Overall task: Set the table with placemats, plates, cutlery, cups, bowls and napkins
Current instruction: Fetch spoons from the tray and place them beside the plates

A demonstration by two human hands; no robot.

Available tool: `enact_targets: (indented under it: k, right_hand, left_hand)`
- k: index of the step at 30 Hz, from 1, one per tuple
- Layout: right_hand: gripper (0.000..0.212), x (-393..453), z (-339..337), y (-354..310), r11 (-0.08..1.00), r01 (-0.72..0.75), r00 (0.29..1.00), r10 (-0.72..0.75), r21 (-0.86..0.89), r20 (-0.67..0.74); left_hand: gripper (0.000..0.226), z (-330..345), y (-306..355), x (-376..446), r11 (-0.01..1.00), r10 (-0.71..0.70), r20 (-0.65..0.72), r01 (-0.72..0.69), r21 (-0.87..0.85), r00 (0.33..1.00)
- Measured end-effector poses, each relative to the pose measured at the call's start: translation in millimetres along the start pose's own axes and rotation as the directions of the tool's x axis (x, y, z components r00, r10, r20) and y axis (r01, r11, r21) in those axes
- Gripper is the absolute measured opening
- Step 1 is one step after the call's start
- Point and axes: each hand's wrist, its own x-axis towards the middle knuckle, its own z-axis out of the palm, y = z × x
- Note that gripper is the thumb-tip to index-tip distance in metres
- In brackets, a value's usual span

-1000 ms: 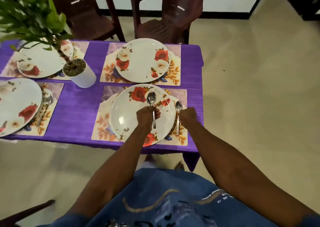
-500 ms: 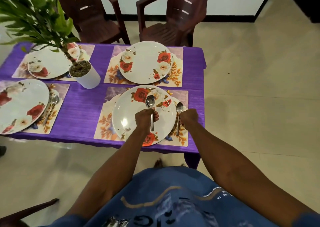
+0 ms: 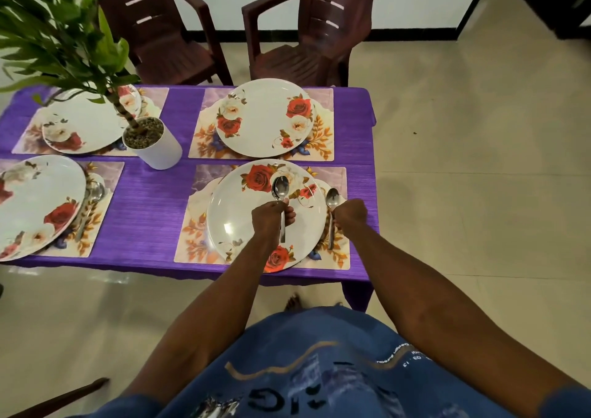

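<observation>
A low table (image 3: 150, 194) under a purple cloth is standing on a pale tiled floor, with two dark red plastic chairs (image 3: 319, 34) waiting along its far side. At the left, a potted plant (image 3: 150, 142) in a white pot is spreading green leaves over the far left plate (image 3: 83, 126). Nearer, the left plate (image 3: 35, 203) is lying on its placemat (image 3: 96, 213), with a spoon (image 3: 91, 203) resting just beside its right edge. Further right, the far plate (image 3: 265, 117) is sitting alone on a floral placemat (image 3: 323, 142). In front of it, the near plate (image 3: 243, 213) is covering most of the near placemat (image 3: 339, 258). The left hand (image 3: 271, 218) is hovering over this plate, fingers curled tightly round the handle of a held spoon (image 3: 280, 190), bowl pointing away. The right hand (image 3: 350, 214) is reaching to the placed spoon (image 3: 332, 200), which is lying on the mat just right of the plate; its fingers are curled at the handle, though I cannot tell if they are truly gripping it.
</observation>
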Motion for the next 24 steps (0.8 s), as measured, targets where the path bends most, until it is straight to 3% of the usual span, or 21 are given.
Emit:
enact_targets:
  k: [4,8,12,15,24]
  right_hand:
    - [0.022,6.9,-4.2,2.8,0.989,-0.039,0.999,0.043,0.142,-0.024]
    - [0.01,4.5,-28.0,-0.3,0.955,0.012,0.999,-0.025,0.297,0.042]
    - [0.013,12.3,-56.4,-9.7,0.875,0.043,0.976,-0.14,0.481,0.167]
    - [0.016,29.7,-84.5,-11.1,0.861,0.025,0.949,-0.181,0.509,0.26]
    - [0.016,116.2,-201.1,27.0,0.851,0.002,0.911,-0.218,0.525,0.349]
  left_hand:
    - [0.019,5.7,-0.4,2.5,0.998,0.016,0.034,-0.018,0.066,0.999]
    - [0.021,32.1,4.0,-0.1,0.99,0.005,0.089,-0.017,0.138,0.996]
    - [0.013,75.9,5.1,-9.9,0.998,-0.052,0.234,0.046,0.032,0.971]
    - [0.014,117.1,-6.3,-13.6,0.998,-0.059,0.312,0.061,0.004,0.948]
    - [0.013,285.1,-51.4,-33.1,0.997,-0.054,0.291,0.066,-0.032,0.955]
